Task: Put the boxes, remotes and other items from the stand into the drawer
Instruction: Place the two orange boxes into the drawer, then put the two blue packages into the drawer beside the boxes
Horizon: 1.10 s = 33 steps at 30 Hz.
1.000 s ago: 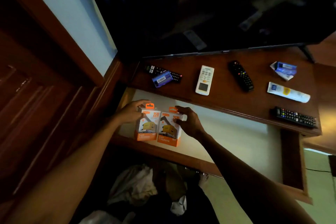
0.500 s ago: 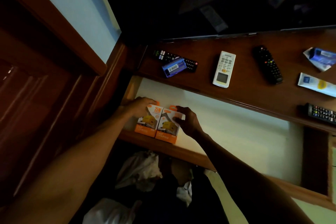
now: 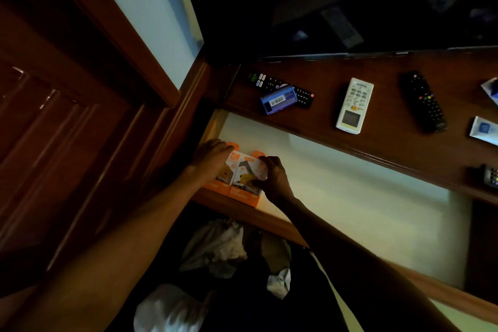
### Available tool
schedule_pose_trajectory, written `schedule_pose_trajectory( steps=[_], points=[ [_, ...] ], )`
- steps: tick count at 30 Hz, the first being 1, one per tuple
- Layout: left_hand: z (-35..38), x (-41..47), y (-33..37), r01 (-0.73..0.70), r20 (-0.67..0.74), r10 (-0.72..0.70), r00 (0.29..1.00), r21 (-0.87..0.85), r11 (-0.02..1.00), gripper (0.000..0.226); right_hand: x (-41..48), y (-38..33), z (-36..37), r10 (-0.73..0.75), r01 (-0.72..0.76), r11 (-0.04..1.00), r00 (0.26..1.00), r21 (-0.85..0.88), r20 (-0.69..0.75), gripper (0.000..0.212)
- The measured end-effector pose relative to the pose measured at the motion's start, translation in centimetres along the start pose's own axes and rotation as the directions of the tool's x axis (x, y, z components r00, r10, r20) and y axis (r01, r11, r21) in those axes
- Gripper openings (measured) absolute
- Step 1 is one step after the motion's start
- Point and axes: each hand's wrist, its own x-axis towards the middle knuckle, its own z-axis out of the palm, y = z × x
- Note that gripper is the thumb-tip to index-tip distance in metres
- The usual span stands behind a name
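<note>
Two orange-and-white boxes lie side by side in the near left corner of the open drawer (image 3: 350, 191). My left hand (image 3: 211, 156) rests over the left orange box (image 3: 215, 183). My right hand (image 3: 272, 176) grips the right orange box (image 3: 244, 186) at its right side. On the wooden stand (image 3: 390, 148) lie a black remote (image 3: 280, 87) with a small blue box (image 3: 279, 100) on it, a white remote (image 3: 354, 105), another black remote (image 3: 423, 101), a white tube (image 3: 483, 131) and a third black remote (image 3: 489, 175) at the right edge.
A dark television (image 3: 336, 3) stands at the back of the stand. A wooden door (image 3: 54, 129) and its frame fill the left. A blue-and-white packet (image 3: 491, 89) shows at the right edge. Crumpled white bags (image 3: 215, 248) lie on the floor below the drawer front.
Both hands have lowered the two orange boxes deeper into the drawer's near left corner. The view has swung left, so the stand's items sit further right.
</note>
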Motion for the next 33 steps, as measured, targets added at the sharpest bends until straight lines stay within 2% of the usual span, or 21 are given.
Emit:
schedule_pose_trajectory(
  steps=[7,11,15,17,20,22,24,28,33],
  points=[
    [0.7,0.0,0.1,0.076,0.085,-0.090,0.992,0.153,0.985,0.070,0.6,-0.9,1.3,0.004,-0.004,1.000,1.000,-0.024,-0.002,0.077],
    [0.5,0.3,0.5,0.114,0.133,-0.135,0.982,0.150,0.982,0.068,1.0,-0.9,1.7,0.011,-0.011,0.999,1.000,-0.047,0.005,0.078],
    [0.2,0.1,1.2,0.146,0.120,-0.166,0.979,0.161,0.976,0.065,1.0,-0.9,1.8,0.007,-0.006,0.999,1.000,-0.049,0.003,0.078],
    [-0.2,-0.1,1.2,0.155,0.063,-0.159,0.985,0.058,0.986,0.062,0.9,-1.2,1.6,0.004,-0.002,0.998,1.000,-0.062,0.022,0.081],
    [-2.4,-0.5,2.1,0.200,-0.183,-0.254,0.950,-0.268,0.942,0.039,0.4,-1.8,0.2,-0.032,0.040,0.992,0.997,-0.118,0.069,0.089],
    [-4.8,-0.2,3.3,0.163,-0.337,-0.333,0.881,-0.445,0.881,0.023,-0.4,-2.1,-1.7,-0.065,0.072,0.983,0.997,-0.169,0.050,0.081],
    [-7.0,0.4,4.6,0.081,-0.423,-0.347,0.837,-0.532,0.843,0.020,-1.3,-2.4,-4.4,-0.091,0.094,0.971,0.996,-0.218,0.022,0.067],
    [-9.6,3.6,7.8,-0.094,-0.479,-0.241,0.844,-0.575,0.813,0.041,-3.1,-2.0,-11.2,-0.129,0.102,0.953,0.989,-0.285,-0.076,0.051],
    [-9.5,7.8,10.0,-0.114,-0.473,-0.157,0.867,-0.494,0.862,0.073,-5.5,-0.6,-17.6,-0.155,0.113,0.972,0.967,-0.206,-0.202,0.029]
  ],
)
